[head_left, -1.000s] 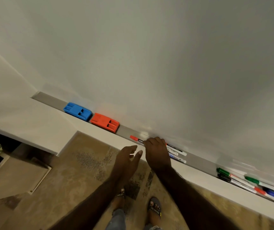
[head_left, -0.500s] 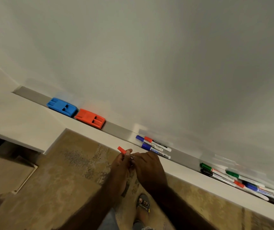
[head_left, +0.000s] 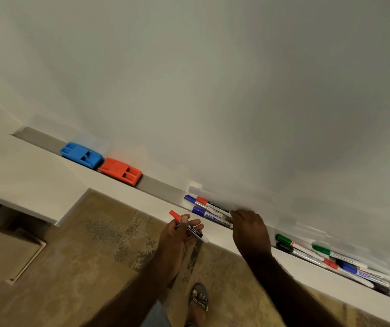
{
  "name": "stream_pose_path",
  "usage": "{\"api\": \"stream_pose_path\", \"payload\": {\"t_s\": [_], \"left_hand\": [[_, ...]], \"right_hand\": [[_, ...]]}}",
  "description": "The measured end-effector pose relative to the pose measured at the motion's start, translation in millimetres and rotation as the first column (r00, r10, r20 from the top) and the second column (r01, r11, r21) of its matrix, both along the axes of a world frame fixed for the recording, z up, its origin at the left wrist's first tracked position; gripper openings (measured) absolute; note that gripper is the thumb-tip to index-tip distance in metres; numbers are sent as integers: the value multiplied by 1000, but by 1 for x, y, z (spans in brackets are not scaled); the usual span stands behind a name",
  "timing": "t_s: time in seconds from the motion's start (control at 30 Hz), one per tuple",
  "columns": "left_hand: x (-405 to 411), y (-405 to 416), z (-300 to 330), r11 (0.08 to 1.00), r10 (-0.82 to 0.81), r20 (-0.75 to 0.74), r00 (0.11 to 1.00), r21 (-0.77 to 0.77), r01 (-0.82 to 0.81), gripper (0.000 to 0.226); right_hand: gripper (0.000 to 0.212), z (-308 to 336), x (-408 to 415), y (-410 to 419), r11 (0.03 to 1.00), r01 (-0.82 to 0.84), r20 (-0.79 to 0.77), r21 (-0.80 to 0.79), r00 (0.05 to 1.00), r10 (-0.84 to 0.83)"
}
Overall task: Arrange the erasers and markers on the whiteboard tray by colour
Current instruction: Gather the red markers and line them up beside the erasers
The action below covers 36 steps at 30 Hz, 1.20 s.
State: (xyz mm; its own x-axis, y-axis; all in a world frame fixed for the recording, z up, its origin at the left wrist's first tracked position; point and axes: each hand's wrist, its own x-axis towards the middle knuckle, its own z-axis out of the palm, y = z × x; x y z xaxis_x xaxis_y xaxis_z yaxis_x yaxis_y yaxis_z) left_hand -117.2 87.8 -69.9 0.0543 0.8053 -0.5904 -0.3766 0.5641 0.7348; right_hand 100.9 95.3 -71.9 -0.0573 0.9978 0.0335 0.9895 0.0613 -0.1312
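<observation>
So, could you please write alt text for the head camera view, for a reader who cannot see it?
A person's left hand holds a red-capped marker below a grey whiteboard tray, while the right hand reaches three capped markers lying there. A blue plastic eraser and a red plastic eraser sit further left.

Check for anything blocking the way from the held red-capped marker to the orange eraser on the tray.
Nothing visible does. The left hand holds the red-capped marker off the grey tray, and the tray stretch beside the orange plastic eraser lies bare.
</observation>
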Motion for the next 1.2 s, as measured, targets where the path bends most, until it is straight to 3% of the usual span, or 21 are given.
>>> {"api": "stream_pose_path", "payload": {"t_s": [0.13,0.93,1.2], "left_hand": [[7,-3,2,1000,0,-10,1000,-4,0,41],[17,-2,1,1000,-1,-67,998,-13,0,31],[20,4,4,1000,-4,-26,1000,-28,3,31]], "right_hand": [[39,-3,3,1,1000,-18,13,9,1000,18],[17,-4,10,-2,999,-19,26,-44,999,20],[23,9,8,-11,995,95,-240,-13,966,-95]]}}
